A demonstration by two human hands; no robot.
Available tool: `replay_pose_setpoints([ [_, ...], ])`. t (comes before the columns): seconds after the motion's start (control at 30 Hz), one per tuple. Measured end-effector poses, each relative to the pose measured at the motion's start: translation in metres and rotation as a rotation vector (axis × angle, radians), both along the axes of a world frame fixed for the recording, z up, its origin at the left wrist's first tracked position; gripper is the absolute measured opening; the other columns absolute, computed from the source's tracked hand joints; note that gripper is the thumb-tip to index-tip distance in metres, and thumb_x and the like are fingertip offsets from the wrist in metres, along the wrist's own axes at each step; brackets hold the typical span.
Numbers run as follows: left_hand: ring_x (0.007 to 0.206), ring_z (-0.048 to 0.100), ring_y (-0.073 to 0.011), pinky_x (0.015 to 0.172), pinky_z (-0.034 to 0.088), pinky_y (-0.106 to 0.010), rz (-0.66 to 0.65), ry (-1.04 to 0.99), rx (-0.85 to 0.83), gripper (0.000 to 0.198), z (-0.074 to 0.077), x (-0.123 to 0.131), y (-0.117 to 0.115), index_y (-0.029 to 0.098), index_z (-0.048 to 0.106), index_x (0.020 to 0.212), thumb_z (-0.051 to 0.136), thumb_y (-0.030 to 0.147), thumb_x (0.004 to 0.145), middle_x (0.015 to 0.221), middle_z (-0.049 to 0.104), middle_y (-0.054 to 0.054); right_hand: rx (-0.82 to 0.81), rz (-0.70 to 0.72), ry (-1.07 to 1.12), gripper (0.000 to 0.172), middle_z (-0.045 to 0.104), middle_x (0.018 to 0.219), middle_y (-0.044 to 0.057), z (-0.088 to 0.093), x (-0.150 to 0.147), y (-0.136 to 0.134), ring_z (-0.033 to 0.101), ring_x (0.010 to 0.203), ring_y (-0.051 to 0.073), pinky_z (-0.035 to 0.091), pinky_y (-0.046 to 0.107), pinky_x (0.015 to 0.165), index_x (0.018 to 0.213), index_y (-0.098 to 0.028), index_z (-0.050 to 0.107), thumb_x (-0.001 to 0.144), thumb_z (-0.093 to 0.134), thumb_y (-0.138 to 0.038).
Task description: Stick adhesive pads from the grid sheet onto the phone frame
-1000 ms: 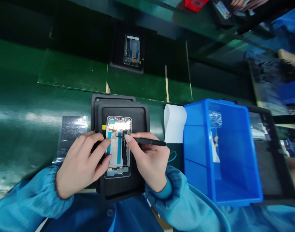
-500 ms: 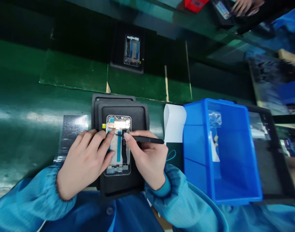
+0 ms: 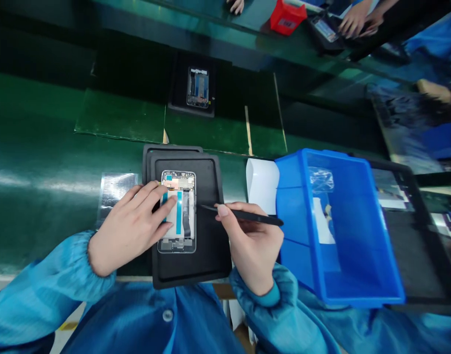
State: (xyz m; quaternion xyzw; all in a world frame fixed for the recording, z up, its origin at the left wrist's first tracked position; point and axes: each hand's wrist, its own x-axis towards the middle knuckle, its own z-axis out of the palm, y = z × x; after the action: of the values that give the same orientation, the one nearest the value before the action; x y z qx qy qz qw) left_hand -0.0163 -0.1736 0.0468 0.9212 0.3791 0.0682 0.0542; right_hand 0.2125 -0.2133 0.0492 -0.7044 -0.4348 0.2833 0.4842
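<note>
Photographer: Drawn back to the right since a second ago, the right hand [image 3: 252, 246] has taken its black tool [image 3: 243, 215] off the phone frame [image 3: 177, 211]. The tip now sits just beside the frame's right edge.

Editor: And from the left?

Photographer: A foil sheet [image 3: 112, 189] lies on the green bench [image 3: 44, 162]. Next comes the left hand [image 3: 131, 231], open, fingers flat on the frame's left half, gripping nothing. The frame lies in a black tray [image 3: 208, 250], between the two hands.

Editor: The right hand's grip?

Photographer: Closed, thumb and forefinger pinching the tool. Beyond it, white paper [image 3: 262, 184] and a blue bin [image 3: 358, 280] crowd the right side. A second tray [image 3: 175, 98] rests further up the belt.
</note>
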Motion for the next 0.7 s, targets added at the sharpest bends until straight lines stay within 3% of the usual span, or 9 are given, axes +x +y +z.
replay_pose_setpoints([
  [0.13,0.141,0.045,-0.0381,0.109,0.048,-0.055,-0.034,-0.046,-0.063,0.043,-0.002,-0.009,0.0,0.019,0.062,0.134,0.052,0.044,0.1,0.148,0.052,-0.017,0.005,-0.029,0.05,0.016,0.077,0.078,0.004,-0.009,0.009,-0.011,0.074,0.073,0.02,0.058,0.032,0.066,0.085,-0.02,0.075,0.081,0.082,-0.034],
  [0.37,0.138,0.049,-0.0377,0.113,0.046,-0.057,0.026,-0.06,-0.045,0.048,-0.004,-0.006,-0.001,0.014,0.06,0.135,0.053,0.045,0.1,0.143,0.056,-0.018,0.075,-0.077,0.161,0.016,0.077,0.077,0.003,-0.02,0.015,-0.024,0.074,0.065,0.017,0.057,0.028,0.059,0.084,-0.02,0.074,0.08,0.084,-0.033],
  [0.57,0.148,0.039,-0.034,0.116,0.047,-0.05,0.008,-0.142,-0.064,0.05,-0.008,-0.012,-0.007,0.014,0.058,0.136,0.055,0.048,0.098,0.15,0.052,-0.015,0.14,-0.092,0.247,0.014,0.078,0.081,0.003,-0.04,0.021,-0.034,0.073,0.065,0.017,0.058,0.03,0.062,0.086,-0.02,0.073,0.082,0.082,-0.03],
  [0.7,0.139,0.046,-0.0368,0.111,0.048,-0.055,0.058,-0.116,-0.032,0.05,-0.007,-0.003,-0.007,0.012,0.056,0.137,0.055,0.044,0.098,0.143,0.054,-0.02,0.147,-0.101,0.286,0.014,0.078,0.082,0.003,-0.049,0.023,-0.039,0.072,0.064,0.017,0.058,0.031,0.063,0.086,-0.02,0.073,0.082,0.081,-0.031],
])
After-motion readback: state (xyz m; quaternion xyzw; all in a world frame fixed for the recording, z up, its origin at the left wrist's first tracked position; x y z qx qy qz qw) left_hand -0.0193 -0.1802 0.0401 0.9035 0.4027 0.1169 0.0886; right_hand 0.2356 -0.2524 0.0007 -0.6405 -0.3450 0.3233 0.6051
